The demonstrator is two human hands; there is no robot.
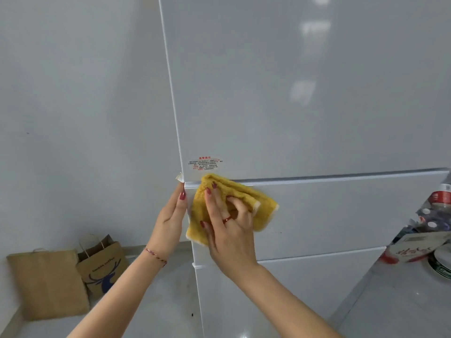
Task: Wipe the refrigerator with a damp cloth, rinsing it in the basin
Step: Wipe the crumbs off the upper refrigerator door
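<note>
Currently, head view only. Your right hand (229,230) presses the yellow cloth (262,211) flat against the refrigerator (292,106), on the drawer front just below the seam under the upper door. That grip is a spread palm with fingers partly curled into the folds, holding the cloth by pressure against the panel rather than pinching it; likely so the whole pad contacts the surface. Your left hand (170,215) sits just left of that grip, open and flat, fingers extended along the refrigerator's left corner edge, holding nothing. Judgement: it steadies the drawer or the body while the right hand rubs.

Cloth is folded into a rough square, set diamond-wise: one corner points up toward the seam, beneath the red-printed label (205,163), the opposite corner down-left below your wrist. Its long axis runs from lower left, under the palm, to upper right, beyond the fingertips.

Two paper bags (73,276) stand on the floor, well left of and below the grip. Desk (402,301) with clutter lies right of it. No basin in view.
</note>
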